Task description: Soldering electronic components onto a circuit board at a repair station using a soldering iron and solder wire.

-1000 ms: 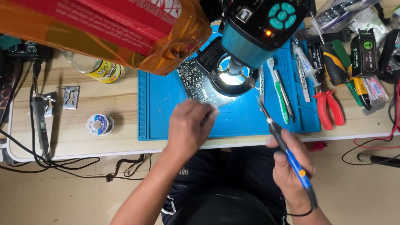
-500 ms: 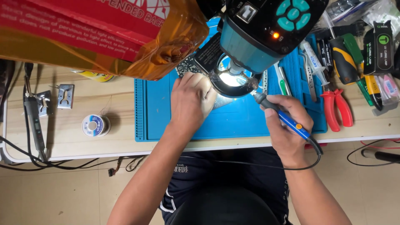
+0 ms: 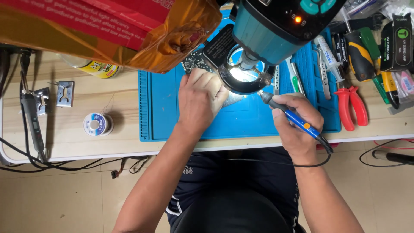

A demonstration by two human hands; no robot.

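My left hand (image 3: 200,97) rests on the blue work mat (image 3: 159,112) and presses on a dark circuit board (image 3: 196,60) under the teal microscope (image 3: 276,26) with its lit ring light (image 3: 243,77). My right hand (image 3: 297,125) grips a blue soldering iron (image 3: 293,115) like a pen. Its tip points up and left, just under the ring light, close to my left fingers. A black cord runs from the iron's end across my lap.
A solder spool (image 3: 97,124) and a metal bracket (image 3: 64,92) lie on the wooden table at left, beside a second soldering iron (image 3: 32,116). An orange-and-red bag (image 3: 112,30) hangs over the top left. Red pliers (image 3: 351,105), tweezers and screwdrivers lie at right.
My right hand has carried the soldering iron from the table's front edge up and left to the ring light. My left hand has moved up onto the board.
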